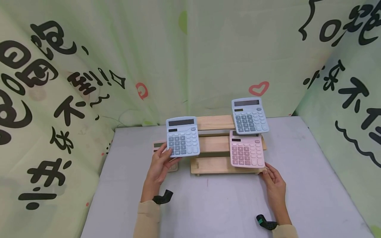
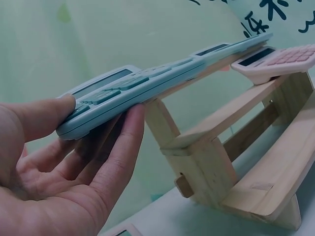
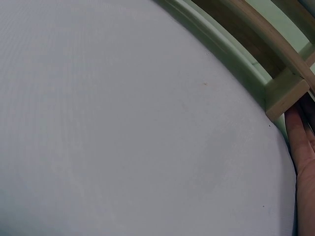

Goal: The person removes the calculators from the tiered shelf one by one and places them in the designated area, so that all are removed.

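blue calculator (image 1: 183,136) in left hand (image 1: 157,170) points lengthwise forward, screen end (image 1: 181,122) farthest.

On the table (image 1: 202,205) before you stands the rack (image 1: 214,144), with the curtain (image 1: 208,59) behind. On its right side, the upper calculator (image 1: 250,115) lies on the top tier, the lower calculator (image 1: 247,148) in front of it. Your left hand (image 1: 160,165) has the held calculator (image 1: 183,137) near the rack's left end, over the table calculator (image 1: 157,144). Your right hand (image 1: 275,181) is at the front right corner.

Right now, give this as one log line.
left grip: holds blue calculator | right grip: at right end of rack | rack: second blue calculator above pink calculator
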A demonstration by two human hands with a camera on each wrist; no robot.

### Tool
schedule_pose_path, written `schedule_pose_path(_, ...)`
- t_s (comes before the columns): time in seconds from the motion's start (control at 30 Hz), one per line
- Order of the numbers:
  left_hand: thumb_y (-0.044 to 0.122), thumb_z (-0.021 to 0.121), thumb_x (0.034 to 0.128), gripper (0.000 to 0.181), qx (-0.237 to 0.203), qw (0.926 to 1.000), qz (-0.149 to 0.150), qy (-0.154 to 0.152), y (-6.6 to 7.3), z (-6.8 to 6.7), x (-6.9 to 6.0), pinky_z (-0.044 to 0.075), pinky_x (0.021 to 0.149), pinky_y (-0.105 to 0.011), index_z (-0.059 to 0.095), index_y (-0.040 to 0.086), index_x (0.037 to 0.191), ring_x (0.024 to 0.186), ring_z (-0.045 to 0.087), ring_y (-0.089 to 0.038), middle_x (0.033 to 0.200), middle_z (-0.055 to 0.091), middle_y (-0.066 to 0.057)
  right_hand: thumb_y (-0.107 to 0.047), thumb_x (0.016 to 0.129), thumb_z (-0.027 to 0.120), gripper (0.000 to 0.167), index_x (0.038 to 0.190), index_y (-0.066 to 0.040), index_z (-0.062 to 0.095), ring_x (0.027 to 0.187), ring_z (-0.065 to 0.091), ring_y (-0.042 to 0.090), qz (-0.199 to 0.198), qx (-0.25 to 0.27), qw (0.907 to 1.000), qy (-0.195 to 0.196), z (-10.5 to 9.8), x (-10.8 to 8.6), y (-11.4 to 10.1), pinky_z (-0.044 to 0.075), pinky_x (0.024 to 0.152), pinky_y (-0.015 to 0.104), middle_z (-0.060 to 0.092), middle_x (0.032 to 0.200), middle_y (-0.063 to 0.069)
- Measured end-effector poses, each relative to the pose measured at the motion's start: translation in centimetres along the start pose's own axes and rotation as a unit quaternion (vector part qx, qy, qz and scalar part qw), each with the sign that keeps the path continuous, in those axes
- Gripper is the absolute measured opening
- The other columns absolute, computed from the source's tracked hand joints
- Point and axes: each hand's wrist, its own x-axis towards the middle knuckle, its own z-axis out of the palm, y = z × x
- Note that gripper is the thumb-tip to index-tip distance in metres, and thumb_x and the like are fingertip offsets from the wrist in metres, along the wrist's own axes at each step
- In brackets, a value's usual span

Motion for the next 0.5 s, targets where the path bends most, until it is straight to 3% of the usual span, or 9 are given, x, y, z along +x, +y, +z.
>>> schedule_pose_path(0.5, 0.011, 0.051, 0.1100, 0.051, 0.027, 0.9996, 0.007, -0.008, 0.3, -2.2, -0.4, 0.060, 0.099, -0.042, 0.038, 0.007, 0.159, 0.114, 0.075, -0.019, 0.132, 0.072, -0.001, -0.028, 0.106, 0.062, 0.053, 0.154, -0.009, 0.049, 0.114, 0.062, -0.015, 0.007, -0.026, 0.9996, 0.004, 0.0, 0.1, 0.1, 0.049, 0.092, 0.002, 0.067, 0.123, -0.023)
